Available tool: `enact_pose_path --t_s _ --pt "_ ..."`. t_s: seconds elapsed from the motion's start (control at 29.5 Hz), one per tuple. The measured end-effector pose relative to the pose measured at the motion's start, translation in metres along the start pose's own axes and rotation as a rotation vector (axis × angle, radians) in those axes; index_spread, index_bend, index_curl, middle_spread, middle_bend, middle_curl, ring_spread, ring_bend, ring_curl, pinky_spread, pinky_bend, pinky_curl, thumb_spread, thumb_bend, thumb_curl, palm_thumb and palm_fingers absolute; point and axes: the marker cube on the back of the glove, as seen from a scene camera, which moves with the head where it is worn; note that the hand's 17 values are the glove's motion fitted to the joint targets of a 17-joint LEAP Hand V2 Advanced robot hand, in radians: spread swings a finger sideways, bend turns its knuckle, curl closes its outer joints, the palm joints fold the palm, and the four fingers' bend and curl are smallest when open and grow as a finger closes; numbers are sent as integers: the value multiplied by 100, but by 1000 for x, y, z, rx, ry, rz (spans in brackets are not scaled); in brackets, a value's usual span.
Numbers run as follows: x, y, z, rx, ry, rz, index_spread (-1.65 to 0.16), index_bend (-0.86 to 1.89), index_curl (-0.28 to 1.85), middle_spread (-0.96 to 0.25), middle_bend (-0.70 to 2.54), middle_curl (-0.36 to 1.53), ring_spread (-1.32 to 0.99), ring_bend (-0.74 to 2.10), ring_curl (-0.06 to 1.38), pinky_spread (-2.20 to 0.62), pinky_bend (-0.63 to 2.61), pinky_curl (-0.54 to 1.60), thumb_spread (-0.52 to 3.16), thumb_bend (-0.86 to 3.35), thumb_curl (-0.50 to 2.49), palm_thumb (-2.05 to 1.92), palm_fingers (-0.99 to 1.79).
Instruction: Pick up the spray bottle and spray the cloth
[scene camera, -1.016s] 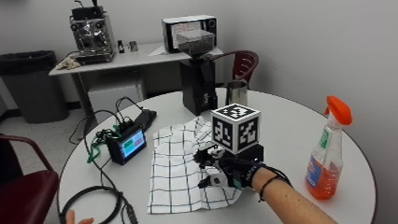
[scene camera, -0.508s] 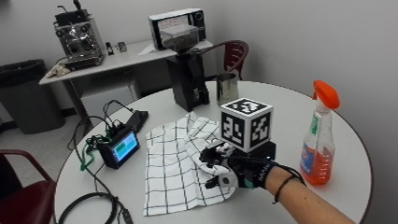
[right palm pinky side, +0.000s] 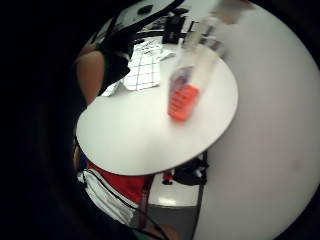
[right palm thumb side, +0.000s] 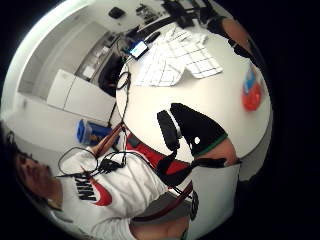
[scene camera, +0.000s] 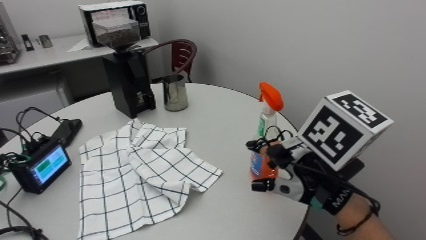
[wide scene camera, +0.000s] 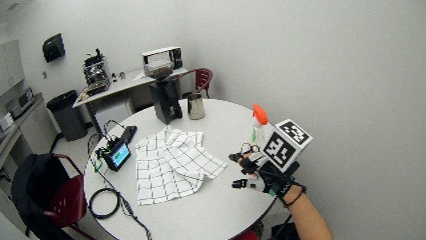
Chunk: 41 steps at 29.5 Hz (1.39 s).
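Right by the bottle the hand sits open, gripping nothing; pickup and spraying the cloth both left.

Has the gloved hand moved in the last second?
Yes. The gloved right hand has left the checked cloth and now sits beside the spray bottle near the table's edge.

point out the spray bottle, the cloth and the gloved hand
spray bottle (scene camera: 270, 96), outside view, orange trigger head
cloth (scene camera: 133, 170), outside view, middle of the checked fabric
gloved hand (scene camera: 287, 172), outside view, back of the glove
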Motion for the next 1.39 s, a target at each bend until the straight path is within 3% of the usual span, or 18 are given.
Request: enact_pose_path --t_s 0.37,0.68,1.02,1.39 --pt "88 -20 3 213 -250 262 -36 12 23 -3 30 33 0 39 31 17 26 29 116 9 24 55 74" --pt "117 -67 54 209 -765 310 -36 8 21 -3 31 35 0 39 33 18 28 32 108 1 25 54 71" --pt "114 -113 72 188 -905 283 -35 5 17 -4 36 38 -1 45 35 18 29 33 102 -2 28 57 71" --pt "102 -119 78 222 -899 301 -27 20 26 -9 47 42 -8 51 36 16 6 25 99 5 35 79 104"
